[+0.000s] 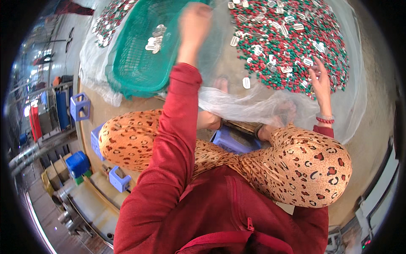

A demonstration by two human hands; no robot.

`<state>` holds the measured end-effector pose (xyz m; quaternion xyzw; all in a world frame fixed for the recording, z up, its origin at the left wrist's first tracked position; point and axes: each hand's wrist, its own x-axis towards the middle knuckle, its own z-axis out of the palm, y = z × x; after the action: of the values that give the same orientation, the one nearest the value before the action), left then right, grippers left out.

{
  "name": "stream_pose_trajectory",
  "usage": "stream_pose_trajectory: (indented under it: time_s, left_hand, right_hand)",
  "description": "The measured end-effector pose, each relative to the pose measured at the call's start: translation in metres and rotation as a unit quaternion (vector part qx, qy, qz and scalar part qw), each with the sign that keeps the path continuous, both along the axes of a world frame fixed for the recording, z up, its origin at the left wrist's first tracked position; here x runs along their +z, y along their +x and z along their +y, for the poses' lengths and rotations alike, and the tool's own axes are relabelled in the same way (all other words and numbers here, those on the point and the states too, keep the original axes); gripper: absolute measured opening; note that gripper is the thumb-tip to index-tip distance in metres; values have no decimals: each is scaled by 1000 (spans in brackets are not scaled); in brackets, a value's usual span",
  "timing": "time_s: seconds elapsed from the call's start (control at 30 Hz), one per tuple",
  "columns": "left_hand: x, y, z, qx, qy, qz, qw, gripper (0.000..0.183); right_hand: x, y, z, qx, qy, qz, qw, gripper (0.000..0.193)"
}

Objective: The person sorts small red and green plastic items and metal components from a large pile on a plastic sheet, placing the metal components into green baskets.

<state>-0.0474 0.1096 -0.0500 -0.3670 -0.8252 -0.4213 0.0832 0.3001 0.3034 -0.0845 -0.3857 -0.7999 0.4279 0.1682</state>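
A pile of small red and green pellets (pixel 292 55) lies on white mesh, with many flat white slotted buckles (pixel 298 27) mixed in. At the pile's near right side is my right hand (pixel 321 81), its fingers apart. A white slotted buckle (pixel 308 62) lies just beyond its fingertips. My left hand (pixel 195 23) is over the right rim of a green plastic basket (pixel 127 70). Motion blurs its fingers, so whether they hold anything is hidden. Several white buckles (pixel 156 41) rest together inside the basket.
White mesh netting (pixel 241 103) bunches before my feet. One loose buckle (pixel 246 82) lies between pile and basket. Another pellet pile (pixel 108 25) is at far left. Purple stools (pixel 80 106) stand on the left, near a metal railing (pixel 46 146) and a blue container (pixel 78 164).
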Motion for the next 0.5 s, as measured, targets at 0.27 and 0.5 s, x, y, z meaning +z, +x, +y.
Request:
stream_pose_trajectory:
  time_s: [0.27, 0.5]
  left_hand:
    - [-149, 154, -29, -178, -476, -94, 856, 55]
    - [-151, 144, -15, -167, -446, -151, 866, 33]
  right_hand:
    - [-57, 41, 28, -81, 14, -284, 955, 88]
    - [-137, 48, 51, -187, -7, -310, 932, 118]
